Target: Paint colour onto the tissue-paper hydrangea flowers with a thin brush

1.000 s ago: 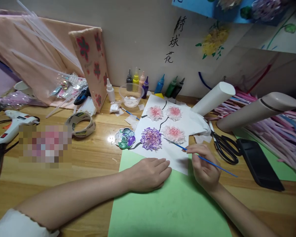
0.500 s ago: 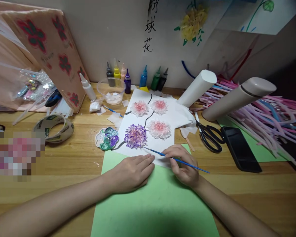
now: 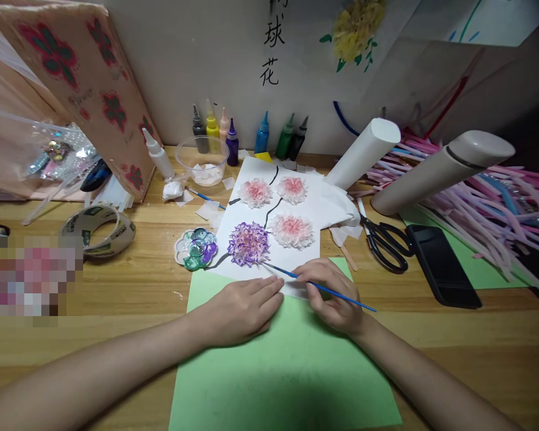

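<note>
Between the fingers of my right hand (image 3: 332,296) is a thin blue paintbrush (image 3: 326,288), its tip at the lower right edge of a purple-tipped tissue paper flower (image 3: 248,244). My left hand (image 3: 247,311) lies flat, fingers stretched out, over the bottom edge of the white paper sheet (image 3: 291,269) and the green paper (image 3: 278,383) under it. Several pink and white tissue flowers (image 3: 292,230) sit on the sheet beside dark painted stems. Left of the sheet is a flower-shaped palette (image 3: 196,249) with green and purple paint.
Paint bottles (image 3: 261,134) and a clear plastic bowl (image 3: 202,161) line the wall. A tape roll (image 3: 97,231) stands left. To the right are a white cylinder (image 3: 363,154), scissors (image 3: 386,244), a phone (image 3: 444,265), a grey flask (image 3: 440,173) and pink pipe cleaners (image 3: 471,221).
The brush tip has shifted slightly along the purple flower's lower edge, with my right hand still around it. My left hand stays in place. The camera view has tilted a little downward.
</note>
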A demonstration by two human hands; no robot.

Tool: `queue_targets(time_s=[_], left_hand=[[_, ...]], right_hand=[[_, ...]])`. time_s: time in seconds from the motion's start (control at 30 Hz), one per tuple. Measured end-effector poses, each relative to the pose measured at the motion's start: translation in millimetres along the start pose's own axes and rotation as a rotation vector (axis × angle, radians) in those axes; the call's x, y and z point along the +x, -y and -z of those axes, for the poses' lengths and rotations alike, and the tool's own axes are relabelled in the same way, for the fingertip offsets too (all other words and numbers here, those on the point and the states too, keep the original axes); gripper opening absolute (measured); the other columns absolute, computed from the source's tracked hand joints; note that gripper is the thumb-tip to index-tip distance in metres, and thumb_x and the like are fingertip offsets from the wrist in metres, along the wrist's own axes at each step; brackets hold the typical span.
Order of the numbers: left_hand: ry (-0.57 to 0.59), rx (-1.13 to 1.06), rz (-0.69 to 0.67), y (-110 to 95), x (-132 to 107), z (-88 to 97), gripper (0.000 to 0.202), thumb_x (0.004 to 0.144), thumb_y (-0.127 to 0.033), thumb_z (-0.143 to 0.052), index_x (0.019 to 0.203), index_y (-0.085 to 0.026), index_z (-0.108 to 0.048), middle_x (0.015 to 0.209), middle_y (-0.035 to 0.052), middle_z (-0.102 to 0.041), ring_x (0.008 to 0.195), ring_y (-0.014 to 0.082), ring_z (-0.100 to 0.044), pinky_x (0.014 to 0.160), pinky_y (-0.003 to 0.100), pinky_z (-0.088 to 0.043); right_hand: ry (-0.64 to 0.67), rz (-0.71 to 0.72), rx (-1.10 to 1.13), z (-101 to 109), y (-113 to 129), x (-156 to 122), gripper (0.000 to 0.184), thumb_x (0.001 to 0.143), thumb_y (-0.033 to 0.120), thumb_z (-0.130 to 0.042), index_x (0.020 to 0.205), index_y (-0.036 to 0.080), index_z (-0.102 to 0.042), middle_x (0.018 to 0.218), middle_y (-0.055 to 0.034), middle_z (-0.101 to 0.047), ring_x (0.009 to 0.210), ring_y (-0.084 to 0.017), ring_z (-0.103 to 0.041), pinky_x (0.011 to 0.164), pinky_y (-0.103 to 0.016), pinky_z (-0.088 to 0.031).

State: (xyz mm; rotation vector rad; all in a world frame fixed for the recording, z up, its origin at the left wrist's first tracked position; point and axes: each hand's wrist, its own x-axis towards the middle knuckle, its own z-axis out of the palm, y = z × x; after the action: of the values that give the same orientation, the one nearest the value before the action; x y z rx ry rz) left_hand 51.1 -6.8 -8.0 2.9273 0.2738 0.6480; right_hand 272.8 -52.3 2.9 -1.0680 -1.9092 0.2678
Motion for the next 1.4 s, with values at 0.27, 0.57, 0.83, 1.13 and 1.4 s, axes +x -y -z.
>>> queue_targets(time_s=[0.27,0.57,0.83,1.13,1.4], left_hand=[[-0.006,0.01,-0.003,-0.1,0.6,0.7,0.029,0.091,-0.013,-0.04,0.113,-0.007,-0.057,0.123,0.016,-0.065,0.11,0.0238,-0.065,0.092,0.034,-0.057],[-0.022,0.008,-0.014,-0.3,1.9,2.6,0.028,0.091,-0.012,-0.04,0.111,-0.003,-0.059,0.121,0.0182,-0.066,0.108,0.0261,-0.065,0.09,0.036,-0.058],[-0.026,0.019,-0.009,-0.8,2.6,1.8,0.028,0.091,-0.012,-0.04,0.11,-0.005,-0.059,0.119,0.0164,-0.067,0.107,0.0249,-0.066,0.089,0.035,-0.058],[-0.029,0.024,-0.019,-0.6,3.1,3.1,0.028,0.091,-0.012,-0.039,0.11,-0.005,-0.059,0.118,0.0168,-0.067,0.107,0.0246,-0.066,0.09,0.034,-0.058],[-0.012,0.013,-0.015,-1.1,2.9,1.6,0.028,0.09,-0.012,-0.041,0.11,-0.005,-0.059,0.119,0.0182,-0.066,0.109,0.0248,-0.065,0.09,0.035,-0.057]], right_hand=[[0.008,-0.014,0.0,-1.5,-1.6,-1.5,0.02,0.082,0.008,-0.051,0.094,0.022,-0.059,0.082,-0.0031,-0.069,0.077,-0.018,-0.063,0.071,-0.032,-0.052],[0.022,-0.016,-0.008,-1.7,-2.5,-2.9,0.02,0.083,0.009,-0.05,0.094,0.023,-0.058,0.081,-0.0034,-0.068,0.076,-0.019,-0.063,0.069,-0.034,-0.052],[-0.043,0.038,-0.011,0.3,0.5,-3.0,0.021,0.08,0.006,-0.05,0.091,0.021,-0.059,0.077,-0.0034,-0.068,0.072,-0.017,-0.063,0.067,-0.031,-0.052],[0.047,0.027,-0.001,-1.4,-0.4,-0.7,0.021,0.084,0.009,-0.051,0.098,0.023,-0.059,0.083,-0.0045,-0.07,0.078,-0.019,-0.064,0.07,-0.034,-0.054],[0.046,0.027,0.012,-2.1,1.9,1.2,0.023,0.084,0.009,-0.051,0.099,0.023,-0.06,0.084,-0.0044,-0.071,0.077,-0.019,-0.066,0.069,-0.033,-0.054]])
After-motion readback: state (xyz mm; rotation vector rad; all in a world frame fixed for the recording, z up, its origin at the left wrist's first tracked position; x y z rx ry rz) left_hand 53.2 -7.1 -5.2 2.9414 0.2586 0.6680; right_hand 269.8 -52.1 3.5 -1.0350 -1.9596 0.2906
